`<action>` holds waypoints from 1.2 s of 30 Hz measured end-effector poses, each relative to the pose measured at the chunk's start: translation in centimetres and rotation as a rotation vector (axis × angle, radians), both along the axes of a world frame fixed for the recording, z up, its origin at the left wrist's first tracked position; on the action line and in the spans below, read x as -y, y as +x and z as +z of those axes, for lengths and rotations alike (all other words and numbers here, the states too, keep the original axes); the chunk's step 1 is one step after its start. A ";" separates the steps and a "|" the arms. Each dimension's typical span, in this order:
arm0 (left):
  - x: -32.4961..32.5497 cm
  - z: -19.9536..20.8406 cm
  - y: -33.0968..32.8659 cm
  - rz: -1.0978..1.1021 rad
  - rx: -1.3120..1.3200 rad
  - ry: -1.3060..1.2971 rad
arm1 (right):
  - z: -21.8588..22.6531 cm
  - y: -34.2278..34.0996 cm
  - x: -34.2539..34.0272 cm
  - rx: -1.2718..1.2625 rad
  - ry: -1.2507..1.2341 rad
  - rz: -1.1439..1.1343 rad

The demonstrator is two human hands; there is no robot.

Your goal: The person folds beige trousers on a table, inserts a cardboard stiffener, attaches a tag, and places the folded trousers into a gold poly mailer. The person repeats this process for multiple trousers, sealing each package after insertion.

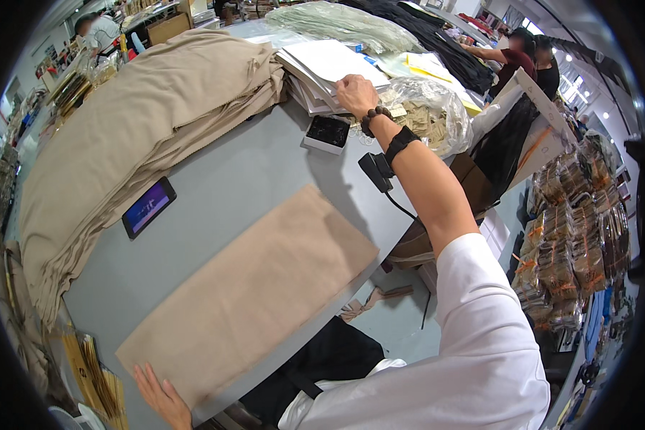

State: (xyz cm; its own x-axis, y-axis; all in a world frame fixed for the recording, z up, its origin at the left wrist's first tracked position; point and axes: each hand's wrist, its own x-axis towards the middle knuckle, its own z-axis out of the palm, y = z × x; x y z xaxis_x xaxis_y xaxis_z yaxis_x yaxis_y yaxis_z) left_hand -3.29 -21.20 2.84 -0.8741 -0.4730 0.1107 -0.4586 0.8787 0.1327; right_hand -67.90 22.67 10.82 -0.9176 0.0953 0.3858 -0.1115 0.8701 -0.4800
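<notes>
While the right hand (pixel 356 93) reaches out to a stack of white card sheets (pixel 330 68), its fingers curl over the near edge of the top sheet; whether they pinch it cannot be told. Just beside that hand lie a small black device (pixel 327 133) and a clear bag of tags (pixel 430 111). Well apart, the left hand (pixel 161 396) lies flat and open on the near end of a folded tan cloth (pixel 254 287) on the grey table (pixel 244 172).

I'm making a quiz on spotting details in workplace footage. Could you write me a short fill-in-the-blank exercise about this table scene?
1. The right hand rests on a stack of ____ sheets.
2. The left hand presses the near corner of a folded ____ cloth.
3. The phone with the lit screen lies on the ____ table.

Missing words: white; beige; grey
</notes>
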 end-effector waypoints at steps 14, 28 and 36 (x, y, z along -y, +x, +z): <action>-1.7 1.2 -3.5 0.204 -0.659 1.566 | -5.1 33.5 9.5 -0.152 0.028 1.441; -2.4 0.7 1.9 0.604 -0.689 1.347 | -9.3 28.2 -5.3 0.188 0.244 0.396; -2.5 -0.5 6.5 0.815 -0.699 1.376 | -9.4 27.2 -4.0 0.571 -0.490 0.438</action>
State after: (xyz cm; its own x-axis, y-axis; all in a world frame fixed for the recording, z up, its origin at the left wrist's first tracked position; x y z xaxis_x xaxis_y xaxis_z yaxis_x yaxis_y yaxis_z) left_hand 3.22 -18.69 2.33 -0.3519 -0.7946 -0.4948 -0.2235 -0.4420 0.8687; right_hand -40.72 26.62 1.39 -0.9512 -0.2770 -0.1362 -0.0165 0.4861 -0.8737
